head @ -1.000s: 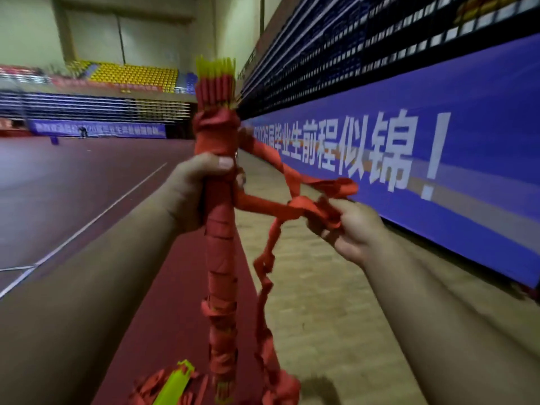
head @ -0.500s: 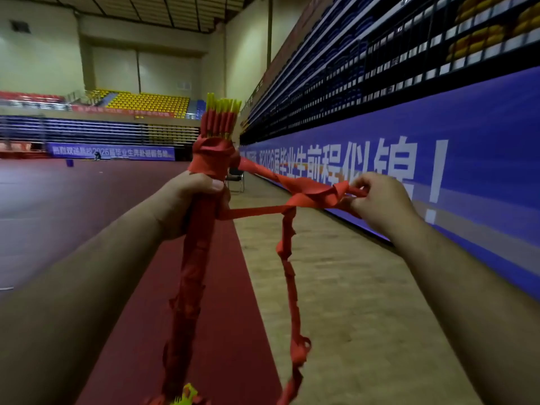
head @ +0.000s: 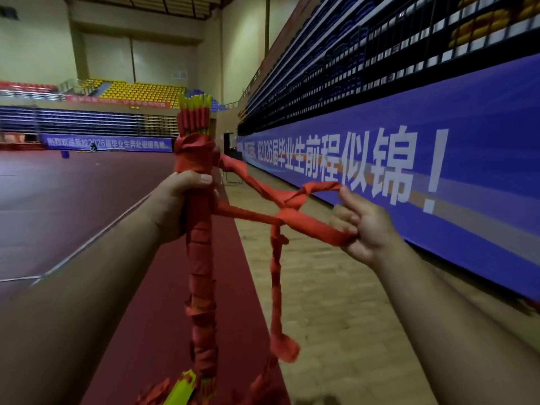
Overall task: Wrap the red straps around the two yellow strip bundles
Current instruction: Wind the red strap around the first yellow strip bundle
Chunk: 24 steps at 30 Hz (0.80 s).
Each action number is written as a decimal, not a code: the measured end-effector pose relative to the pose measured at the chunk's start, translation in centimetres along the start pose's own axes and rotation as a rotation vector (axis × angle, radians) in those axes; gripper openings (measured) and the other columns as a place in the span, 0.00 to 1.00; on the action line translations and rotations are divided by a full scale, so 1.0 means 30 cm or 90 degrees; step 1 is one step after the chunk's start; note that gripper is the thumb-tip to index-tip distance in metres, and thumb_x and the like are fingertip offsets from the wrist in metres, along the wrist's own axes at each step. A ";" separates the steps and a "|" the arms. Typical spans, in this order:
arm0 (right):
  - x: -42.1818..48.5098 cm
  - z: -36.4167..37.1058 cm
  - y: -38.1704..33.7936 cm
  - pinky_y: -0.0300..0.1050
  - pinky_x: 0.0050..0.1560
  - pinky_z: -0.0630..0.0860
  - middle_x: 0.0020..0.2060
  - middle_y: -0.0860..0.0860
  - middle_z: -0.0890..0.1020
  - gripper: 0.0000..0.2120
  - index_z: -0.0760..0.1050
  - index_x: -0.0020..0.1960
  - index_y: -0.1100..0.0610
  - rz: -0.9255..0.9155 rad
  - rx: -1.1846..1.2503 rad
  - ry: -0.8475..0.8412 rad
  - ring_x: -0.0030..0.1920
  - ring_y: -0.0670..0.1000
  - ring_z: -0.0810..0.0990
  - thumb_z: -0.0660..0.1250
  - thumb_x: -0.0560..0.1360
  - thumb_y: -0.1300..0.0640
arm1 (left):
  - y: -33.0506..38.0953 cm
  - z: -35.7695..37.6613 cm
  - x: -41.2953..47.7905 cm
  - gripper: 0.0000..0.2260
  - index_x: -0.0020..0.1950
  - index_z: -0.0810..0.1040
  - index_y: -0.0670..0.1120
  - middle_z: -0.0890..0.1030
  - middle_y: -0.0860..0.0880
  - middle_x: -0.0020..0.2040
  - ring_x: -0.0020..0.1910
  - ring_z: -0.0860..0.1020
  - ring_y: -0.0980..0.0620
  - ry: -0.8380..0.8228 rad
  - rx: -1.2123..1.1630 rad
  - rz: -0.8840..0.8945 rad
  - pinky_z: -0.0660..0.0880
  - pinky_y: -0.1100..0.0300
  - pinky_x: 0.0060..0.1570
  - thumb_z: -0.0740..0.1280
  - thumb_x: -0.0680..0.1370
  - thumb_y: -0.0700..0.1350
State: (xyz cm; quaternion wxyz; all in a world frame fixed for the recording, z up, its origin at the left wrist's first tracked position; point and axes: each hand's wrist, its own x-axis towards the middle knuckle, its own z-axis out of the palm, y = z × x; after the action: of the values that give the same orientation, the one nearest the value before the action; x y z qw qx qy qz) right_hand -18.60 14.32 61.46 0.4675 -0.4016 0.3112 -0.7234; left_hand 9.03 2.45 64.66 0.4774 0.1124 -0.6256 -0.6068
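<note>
A long upright bundle of yellow strips is wound in red strap almost all the way, with only the yellow tips showing at the top. My left hand grips the bundle just below its thick upper wrap. The loose red strap runs from the bundle out to the right, crosses itself in a loop, and my right hand holds that loop around its fingers. A free strap tail hangs down from the crossing. A second yellow piece with red strap lies at the bottom edge.
I stand in a sports hall on a dark red floor beside a wooden strip. A long blue banner wall with white lettering runs along the right. Folding seats rise at the far end.
My right hand has pulled the strap loop farther right and lower, opening the loop wider. The camera has tilted up and the bundle sits lower in view. My left hand keeps its grip.
</note>
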 end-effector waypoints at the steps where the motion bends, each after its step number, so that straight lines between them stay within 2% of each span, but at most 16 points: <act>1: -0.005 -0.030 -0.009 0.35 0.25 0.60 0.26 0.47 0.68 0.14 0.72 0.56 0.63 0.031 -0.228 -0.032 0.23 0.43 0.66 0.68 0.78 0.55 | 0.003 -0.014 0.002 0.22 0.49 0.76 0.46 0.77 0.49 0.33 0.30 0.76 0.55 0.012 0.001 0.002 0.74 0.63 0.33 0.71 0.57 0.49; 3: -0.013 -0.064 -0.027 0.39 0.31 0.72 0.35 0.49 0.77 0.19 0.75 0.56 0.59 0.110 -0.688 -0.094 0.33 0.46 0.77 0.77 0.70 0.53 | 0.001 -0.047 0.003 0.24 0.51 0.76 0.46 0.78 0.48 0.34 0.30 0.76 0.54 0.025 0.017 -0.003 0.75 0.62 0.34 0.71 0.57 0.49; 4: -0.006 -0.077 -0.038 0.40 0.37 0.75 0.40 0.48 0.80 0.20 0.76 0.55 0.55 0.126 -0.862 -0.076 0.39 0.47 0.79 0.79 0.69 0.51 | -0.003 -0.052 0.002 0.25 0.52 0.76 0.46 0.77 0.48 0.34 0.30 0.76 0.53 0.016 0.041 -0.010 0.76 0.61 0.34 0.71 0.57 0.49; 5: 0.008 -0.087 -0.042 0.42 0.41 0.75 0.44 0.48 0.80 0.20 0.75 0.54 0.52 0.114 -0.984 -0.023 0.43 0.48 0.80 0.79 0.69 0.48 | -0.019 -0.054 0.000 0.24 0.52 0.76 0.46 0.77 0.47 0.34 0.30 0.76 0.53 0.008 0.069 -0.023 0.76 0.60 0.33 0.71 0.57 0.49; 6: 0.022 -0.089 -0.046 0.44 0.42 0.75 0.45 0.48 0.80 0.19 0.76 0.53 0.51 0.084 -1.036 0.049 0.45 0.48 0.79 0.79 0.69 0.46 | -0.035 -0.047 -0.001 0.24 0.50 0.75 0.45 0.77 0.47 0.33 0.30 0.76 0.52 0.005 0.092 -0.035 0.76 0.59 0.32 0.71 0.56 0.49; 7: 0.035 -0.097 -0.035 0.44 0.42 0.74 0.43 0.48 0.81 0.16 0.78 0.50 0.51 0.055 -1.020 0.103 0.44 0.49 0.80 0.79 0.69 0.46 | -0.055 -0.039 -0.002 0.23 0.48 0.75 0.43 0.77 0.47 0.33 0.29 0.76 0.53 0.007 0.105 -0.046 0.77 0.59 0.31 0.71 0.56 0.49; 9: 0.053 -0.118 0.027 0.44 0.38 0.74 0.35 0.50 0.82 0.09 0.80 0.44 0.52 0.003 -0.921 0.146 0.37 0.51 0.80 0.78 0.70 0.50 | -0.085 -0.025 -0.001 0.22 0.45 0.74 0.41 0.78 0.47 0.31 0.28 0.77 0.53 0.019 0.104 -0.058 0.77 0.60 0.30 0.71 0.55 0.49; 11: 0.044 -0.133 0.096 0.41 0.35 0.73 0.34 0.51 0.82 0.03 0.81 0.44 0.53 -0.039 -0.732 0.155 0.35 0.51 0.79 0.74 0.74 0.57 | -0.103 -0.023 0.001 0.21 0.43 0.74 0.41 0.78 0.48 0.31 0.28 0.76 0.53 0.036 0.083 -0.062 0.75 0.62 0.30 0.71 0.55 0.50; 13: 0.019 -0.127 0.144 0.43 0.40 0.75 0.41 0.58 0.84 0.06 0.79 0.51 0.57 -0.027 -0.412 0.122 0.39 0.53 0.81 0.66 0.78 0.65 | -0.113 -0.032 0.005 0.20 0.43 0.75 0.43 0.78 0.48 0.31 0.28 0.75 0.54 0.045 0.037 -0.062 0.74 0.63 0.30 0.71 0.55 0.50; 15: -0.010 -0.113 0.167 0.44 0.36 0.74 0.37 0.60 0.81 0.11 0.75 0.56 0.60 0.042 -0.159 0.065 0.34 0.55 0.79 0.59 0.78 0.69 | -0.128 -0.038 0.007 0.20 0.44 0.75 0.44 0.77 0.47 0.32 0.28 0.76 0.54 0.051 0.004 -0.064 0.74 0.64 0.29 0.71 0.56 0.49; 16: -0.024 -0.106 0.168 0.43 0.32 0.73 0.34 0.59 0.79 0.12 0.74 0.57 0.59 0.080 -0.096 0.038 0.30 0.53 0.76 0.60 0.76 0.69 | -0.135 -0.038 0.006 0.21 0.45 0.75 0.43 0.77 0.47 0.33 0.28 0.76 0.54 0.050 0.005 -0.066 0.75 0.63 0.29 0.72 0.56 0.49; 18: -0.044 -0.085 0.179 0.42 0.28 0.74 0.30 0.58 0.78 0.15 0.78 0.52 0.58 0.155 -0.036 -0.054 0.27 0.53 0.75 0.73 0.66 0.63 | -0.151 -0.036 0.010 0.23 0.45 0.74 0.42 0.77 0.47 0.33 0.29 0.76 0.52 0.057 0.024 -0.073 0.75 0.62 0.29 0.72 0.55 0.49; 20: -0.059 -0.068 0.188 0.43 0.30 0.78 0.30 0.57 0.80 0.24 0.84 0.44 0.59 0.205 -0.001 -0.138 0.28 0.55 0.80 0.83 0.49 0.58 | -0.161 -0.034 0.012 0.23 0.45 0.74 0.41 0.78 0.46 0.33 0.31 0.76 0.50 0.053 0.045 -0.079 0.76 0.61 0.31 0.72 0.55 0.49; 21: -0.061 -0.069 0.194 0.43 0.33 0.79 0.32 0.56 0.82 0.26 0.85 0.44 0.60 0.211 0.023 -0.185 0.31 0.55 0.82 0.84 0.47 0.56 | -0.166 -0.033 0.012 0.23 0.45 0.74 0.40 0.78 0.46 0.32 0.31 0.77 0.49 0.048 0.050 -0.080 0.77 0.61 0.32 0.72 0.55 0.49; 23: -0.048 -0.066 0.206 0.46 0.43 0.79 0.41 0.56 0.84 0.27 0.83 0.59 0.58 0.183 0.115 -0.314 0.42 0.57 0.84 0.79 0.61 0.53 | -0.176 -0.034 0.012 0.23 0.45 0.74 0.40 0.78 0.46 0.32 0.30 0.77 0.50 0.045 0.054 -0.075 0.78 0.61 0.34 0.72 0.55 0.49; 24: -0.040 -0.059 0.209 0.49 0.48 0.76 0.49 0.56 0.85 0.28 0.76 0.68 0.56 0.166 0.168 -0.374 0.50 0.59 0.83 0.73 0.69 0.52 | -0.178 -0.037 0.011 0.23 0.45 0.74 0.40 0.78 0.47 0.31 0.30 0.77 0.50 0.049 0.054 -0.075 0.78 0.61 0.34 0.72 0.54 0.49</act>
State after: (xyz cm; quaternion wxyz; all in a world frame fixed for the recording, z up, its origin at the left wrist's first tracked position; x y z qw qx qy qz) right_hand -17.19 13.25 55.06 0.6734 -0.4859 0.1158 -0.5451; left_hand 7.31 0.21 59.97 0.4594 0.1919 -0.6242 -0.6021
